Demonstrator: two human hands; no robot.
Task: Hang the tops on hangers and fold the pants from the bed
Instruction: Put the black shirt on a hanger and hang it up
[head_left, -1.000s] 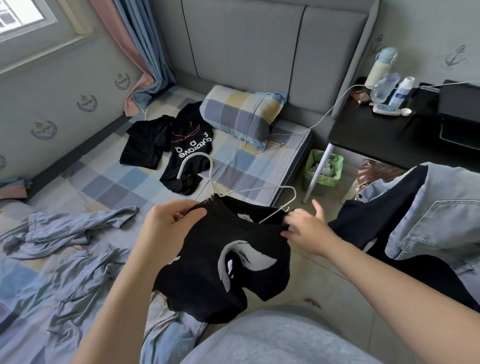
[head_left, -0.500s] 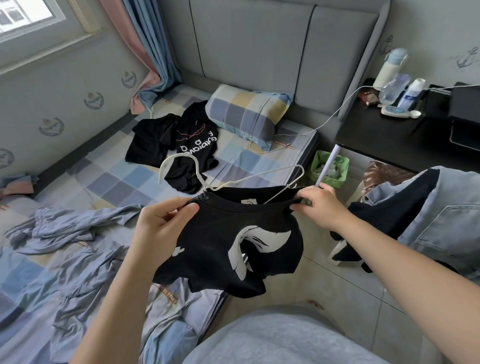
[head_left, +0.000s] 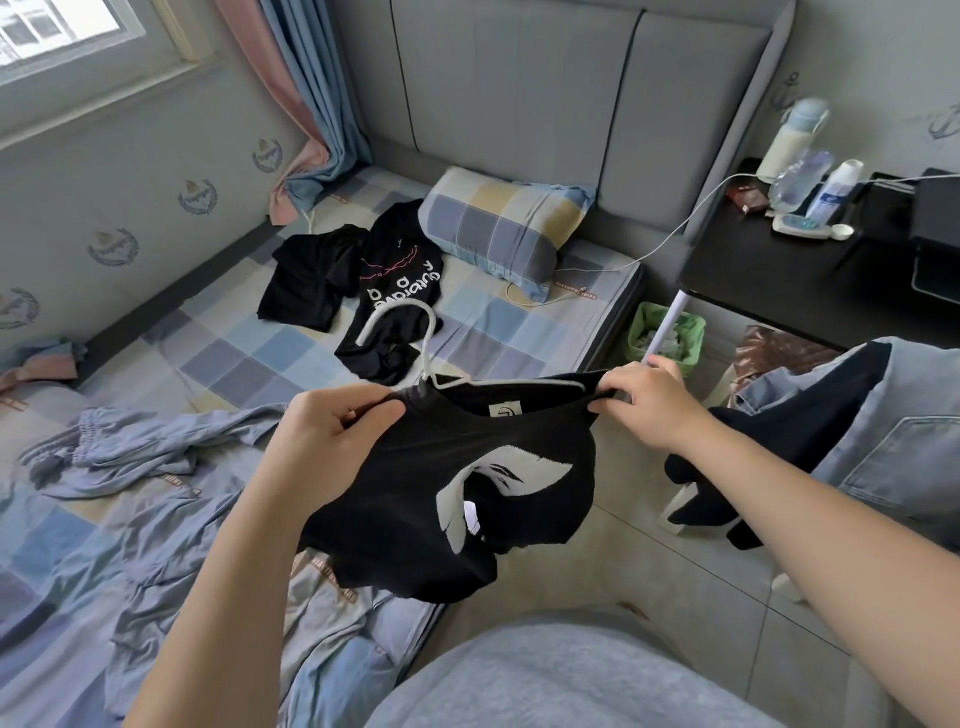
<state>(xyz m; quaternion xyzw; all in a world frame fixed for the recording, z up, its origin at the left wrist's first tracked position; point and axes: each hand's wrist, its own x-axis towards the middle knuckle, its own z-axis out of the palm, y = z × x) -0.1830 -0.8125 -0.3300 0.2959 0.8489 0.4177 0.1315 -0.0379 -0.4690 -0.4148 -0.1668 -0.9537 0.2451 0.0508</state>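
Top: black top hangs in the air between both hands, over the near edge of the bed, collar up, white print toward the camera
Hanger: white wire hanger sits inside the collar; its hook sticks up out of the neckline, toward the bed
Left hand: left hand has its fingers curled round the collar and left shoulder, right at the base of the hook
Right hand: right hand pinches the right shoulder at the end of the hanger's visible arm
Long axis: hanger runs side to side, from 1 hand to the other, almost level
Hidden: hanger's left arm is under cloth and the left hand
Likely next: left shoulder looks bunched, so the left hand, nearest it, should pull the cloth outward
Waiting: 2 other tops beside the pillow; blue pants near the left arm
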